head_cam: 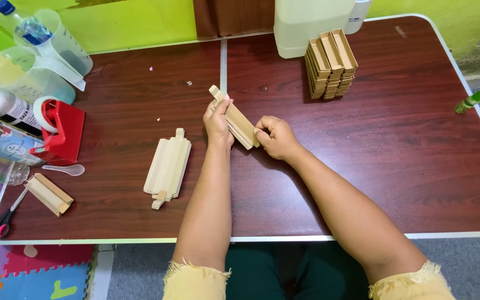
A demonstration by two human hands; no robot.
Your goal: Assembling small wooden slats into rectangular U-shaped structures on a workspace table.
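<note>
Hands met at the centre of the frame over a dark reddish wood-grain folding table (395, 166). The left hand (218, 123) had its grip wrapped around the upper end of a flat tan cardboard blank with folded side flaps (239, 123), thumb pressed on the top face. The right hand (276, 137) pinched the blank's lower end, fingers curled tight onto the edge. The piece was held slanted, just above the table, its notched tab pointing to the upper left.

Left of the forearms lay a second, similar unfolded cardboard blank (168, 168), flat on the table and well apart from both hands. At the lower left sat a half-folded cardboard tray (52, 194), with red-handled scissors (4, 218) beside it at the table's edge. A red tape dispenser (62, 132) and a clear plastic spoon (65, 169) stood near them, with clear plastic bottles and measuring jugs (34, 61) crowding the upper left corner. At the upper centre rose a neat stack of finished narrow cardboard trays (330, 64), just in front of a large white plastic container (312, 25). A green tube (473, 100) lay near the right edge.

To my eye, the risk lay in the creases: too hard a squeeze from the right-hand pinch could crush or tear a flap, or fold it off its line. The scissors also looked close enough to the edge to be knocked off by an elbow.
</note>
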